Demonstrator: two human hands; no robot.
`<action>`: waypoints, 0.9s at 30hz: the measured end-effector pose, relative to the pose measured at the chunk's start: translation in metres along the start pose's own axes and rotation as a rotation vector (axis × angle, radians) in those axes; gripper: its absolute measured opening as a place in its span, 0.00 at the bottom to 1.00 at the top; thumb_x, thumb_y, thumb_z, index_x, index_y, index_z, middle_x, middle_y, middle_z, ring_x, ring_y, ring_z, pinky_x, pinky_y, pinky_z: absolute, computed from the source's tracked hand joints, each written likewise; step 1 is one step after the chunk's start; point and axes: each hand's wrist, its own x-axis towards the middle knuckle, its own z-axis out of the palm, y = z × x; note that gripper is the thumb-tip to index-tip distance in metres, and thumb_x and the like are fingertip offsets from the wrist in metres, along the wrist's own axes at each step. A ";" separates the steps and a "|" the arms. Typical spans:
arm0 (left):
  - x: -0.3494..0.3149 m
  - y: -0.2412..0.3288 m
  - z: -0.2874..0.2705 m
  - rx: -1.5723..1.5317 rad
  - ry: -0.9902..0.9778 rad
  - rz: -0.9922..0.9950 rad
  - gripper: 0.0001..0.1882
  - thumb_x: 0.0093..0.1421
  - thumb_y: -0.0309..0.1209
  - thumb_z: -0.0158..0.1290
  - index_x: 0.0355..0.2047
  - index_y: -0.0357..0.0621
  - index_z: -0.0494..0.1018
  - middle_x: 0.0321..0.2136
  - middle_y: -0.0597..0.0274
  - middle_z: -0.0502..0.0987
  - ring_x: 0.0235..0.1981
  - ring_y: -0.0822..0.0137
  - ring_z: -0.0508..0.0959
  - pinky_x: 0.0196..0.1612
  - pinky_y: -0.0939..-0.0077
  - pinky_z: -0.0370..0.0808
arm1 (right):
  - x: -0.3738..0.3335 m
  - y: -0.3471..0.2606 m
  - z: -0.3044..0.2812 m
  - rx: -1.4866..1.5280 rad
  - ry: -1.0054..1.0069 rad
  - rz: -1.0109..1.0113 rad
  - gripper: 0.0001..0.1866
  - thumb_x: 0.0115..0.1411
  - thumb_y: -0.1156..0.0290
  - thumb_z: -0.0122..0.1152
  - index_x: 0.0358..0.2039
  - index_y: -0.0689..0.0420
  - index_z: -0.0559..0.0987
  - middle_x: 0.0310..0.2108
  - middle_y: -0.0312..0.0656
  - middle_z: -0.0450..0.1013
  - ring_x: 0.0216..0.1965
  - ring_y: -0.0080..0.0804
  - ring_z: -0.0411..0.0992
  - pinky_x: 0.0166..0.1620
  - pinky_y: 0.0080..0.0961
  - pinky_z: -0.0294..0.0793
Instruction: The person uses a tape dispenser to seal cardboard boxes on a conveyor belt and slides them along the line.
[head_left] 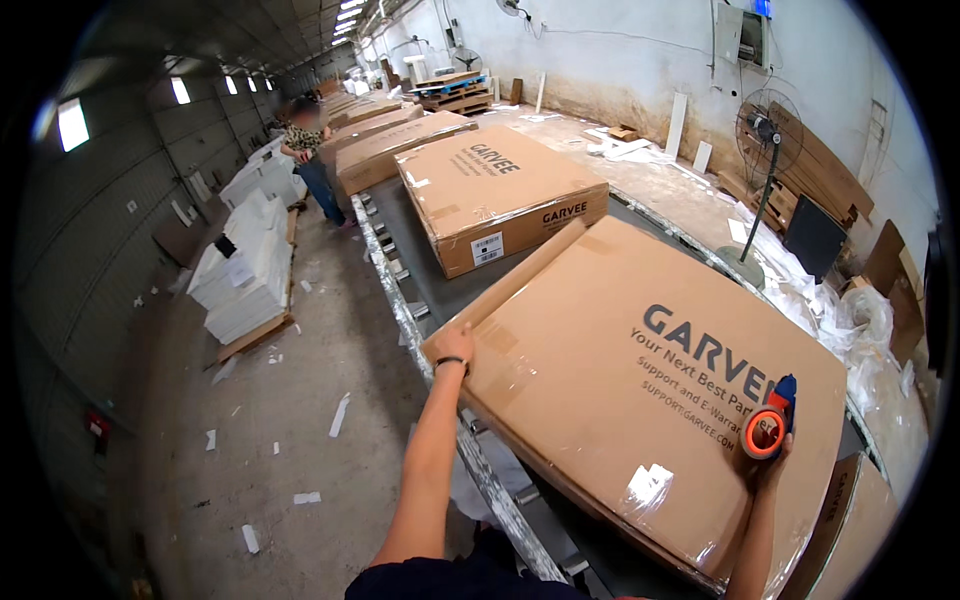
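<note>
A large flat cardboard box (pixel 600 350) with dark print lies at an angle on the conveyor before me. My left hand (pixel 452 347), a dark band at its wrist, is closed round the box's left corner, where a long narrow flap (pixel 525 272) stands up along the far edge. In my right hand (pixel 778 455) is a tape dispenser (pixel 768 425), blue and red with an orange ring, held over the right part of the box top. The fingers of that hand are partly hidden behind it. Clear tape (pixel 648 488) shines on the near side of the top.
Another taped box (pixel 500 190) lies just ahead, with more boxes (pixel 400 145) farther along the conveyor (pixel 440 285). A person (pixel 318 165) stands at its left side. White stacked panels (pixel 240 265) sit on a pallet at left. A standing fan (pixel 765 150) and plastic wrap (pixel 850 325) are at right.
</note>
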 end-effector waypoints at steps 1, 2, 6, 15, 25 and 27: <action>-0.029 -0.024 -0.003 -0.010 0.074 -0.007 0.26 0.60 0.50 0.36 0.37 0.42 0.76 0.38 0.45 0.76 0.41 0.46 0.75 0.45 0.55 0.70 | -0.008 -0.003 0.018 0.018 -0.055 -0.040 0.35 0.58 0.46 0.45 0.56 0.60 0.61 0.52 0.44 0.64 0.51 0.35 0.65 0.54 0.31 0.65; -0.057 -0.048 -0.009 -0.019 0.147 -0.011 0.26 0.60 0.49 0.36 0.37 0.42 0.76 0.38 0.47 0.76 0.41 0.45 0.75 0.44 0.54 0.70 | -0.012 -0.008 0.030 0.037 -0.108 -0.082 0.36 0.57 0.49 0.48 0.59 0.60 0.57 0.53 0.45 0.63 0.52 0.36 0.65 0.54 0.33 0.66; -0.178 -0.110 -0.055 0.104 0.047 -0.294 0.28 0.61 0.49 0.36 0.38 0.37 0.75 0.37 0.43 0.76 0.41 0.44 0.75 0.45 0.54 0.69 | -0.037 -0.032 0.045 -0.043 -0.205 -0.067 0.38 0.54 0.50 0.52 0.60 0.55 0.55 0.53 0.45 0.63 0.53 0.37 0.65 0.52 0.36 0.70; -0.279 -0.119 -0.112 0.216 -0.306 -0.323 0.30 0.61 0.51 0.35 0.45 0.36 0.72 0.45 0.40 0.72 0.48 0.46 0.71 0.51 0.56 0.66 | -0.114 -0.070 0.037 -0.008 -0.165 0.006 0.43 0.50 0.44 0.55 0.60 0.56 0.55 0.52 0.45 0.64 0.52 0.37 0.66 0.52 0.36 0.69; -0.264 -0.051 -0.037 0.380 -0.176 0.218 0.33 0.62 0.43 0.41 0.62 0.38 0.48 0.62 0.45 0.50 0.61 0.46 0.51 0.61 0.52 0.49 | -0.307 -0.029 -0.059 -0.377 0.941 -0.894 0.43 0.56 0.40 0.39 0.61 0.62 0.54 0.58 0.49 0.56 0.59 0.39 0.56 0.59 0.35 0.55; -0.266 -0.023 -0.073 0.333 -0.301 0.140 0.30 0.64 0.45 0.38 0.57 0.32 0.55 0.57 0.40 0.58 0.56 0.45 0.60 0.57 0.59 0.58 | -0.286 0.001 -0.061 0.265 1.358 -0.909 0.39 0.59 0.41 0.31 0.57 0.63 0.60 0.61 0.47 0.52 0.61 0.37 0.53 0.61 0.37 0.52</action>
